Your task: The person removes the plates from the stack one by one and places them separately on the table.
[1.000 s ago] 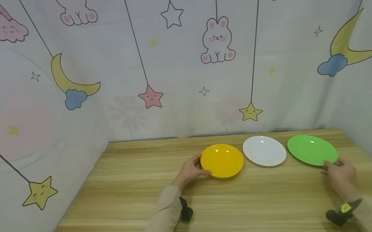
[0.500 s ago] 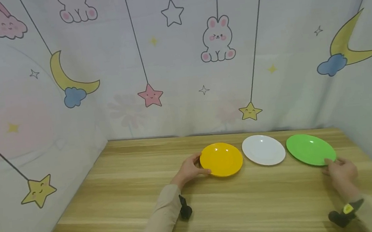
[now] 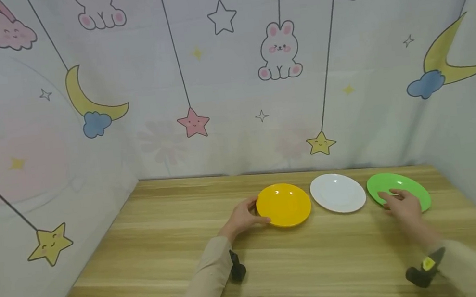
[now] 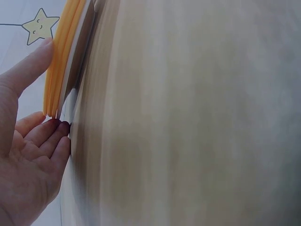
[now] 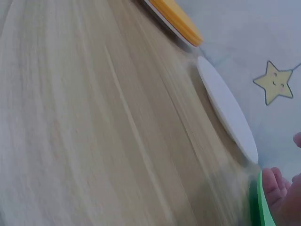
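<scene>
A stack of plates, yellow on top (image 3: 283,205), lies on the wooden table; its layered yellow rims (image 4: 61,61) show above a pale layer in the left wrist view. My left hand (image 3: 243,217) holds the stack's left edge, thumb along the near rim and fingers against the side. One white plate (image 3: 337,193) lies flat just right of it. Farther right is a green plate (image 3: 417,191), partly covered by my right hand (image 3: 405,208). This hand hovers over the plate with loosely bent fingers and nothing in its grasp. Whether it touches the plate I cannot tell.
The wooden tabletop (image 3: 166,253) stretches forward and left of the plates. Patterned cloth hangs right behind the table (image 3: 237,139), with further cloth walls left (image 3: 50,187) and right. A small dark device (image 3: 423,274) is strapped on each wrist.
My right hand has let go of the green plate's near right rim and moved left over the plate. The left hand and all the plates stay where they were.
</scene>
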The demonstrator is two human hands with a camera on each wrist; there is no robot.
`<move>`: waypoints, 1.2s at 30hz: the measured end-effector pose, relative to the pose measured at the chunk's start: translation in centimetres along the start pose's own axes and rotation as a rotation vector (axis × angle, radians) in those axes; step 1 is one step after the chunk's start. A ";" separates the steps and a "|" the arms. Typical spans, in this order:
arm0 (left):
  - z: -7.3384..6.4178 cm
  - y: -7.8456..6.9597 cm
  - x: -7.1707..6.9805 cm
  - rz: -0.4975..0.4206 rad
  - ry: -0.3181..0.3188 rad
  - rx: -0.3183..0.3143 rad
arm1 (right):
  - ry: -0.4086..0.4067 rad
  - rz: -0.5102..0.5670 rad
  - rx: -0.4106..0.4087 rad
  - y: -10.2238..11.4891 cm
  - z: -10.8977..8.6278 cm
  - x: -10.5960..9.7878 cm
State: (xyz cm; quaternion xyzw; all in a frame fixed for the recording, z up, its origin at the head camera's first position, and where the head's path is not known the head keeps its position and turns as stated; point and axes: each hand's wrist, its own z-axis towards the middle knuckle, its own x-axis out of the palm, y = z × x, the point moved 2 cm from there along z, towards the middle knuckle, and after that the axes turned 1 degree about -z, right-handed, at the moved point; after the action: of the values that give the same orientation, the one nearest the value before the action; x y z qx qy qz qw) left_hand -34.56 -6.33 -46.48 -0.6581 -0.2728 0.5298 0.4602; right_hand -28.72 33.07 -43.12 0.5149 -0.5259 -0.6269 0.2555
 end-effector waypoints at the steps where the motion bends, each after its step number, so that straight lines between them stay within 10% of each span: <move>1: 0.0 0.0 0.0 -0.001 0.000 -0.002 | 0.029 -0.016 -0.012 0.3 -0.1 0.7; 12: -0.2 -0.2 0.1 -0.005 0.001 0.006 | 0.261 -0.038 -0.043 3.8 -1.4 6.3; 29: 0.0 -0.2 0.0 -0.030 0.007 -0.007 | 0.365 -0.098 -0.062 4.6 -2.1 11.3; 36: -2.0 -3.1 -0.5 -0.061 0.018 -0.001 | 0.389 -0.115 -0.089 4.5 -2.1 12.7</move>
State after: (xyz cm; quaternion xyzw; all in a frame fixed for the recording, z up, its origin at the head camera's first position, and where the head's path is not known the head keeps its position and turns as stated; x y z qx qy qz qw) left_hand -32.38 -6.04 -43.45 -0.6543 -0.2888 0.5095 0.4784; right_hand -32.13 19.84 -43.57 0.6436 -0.4079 -0.5521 0.3385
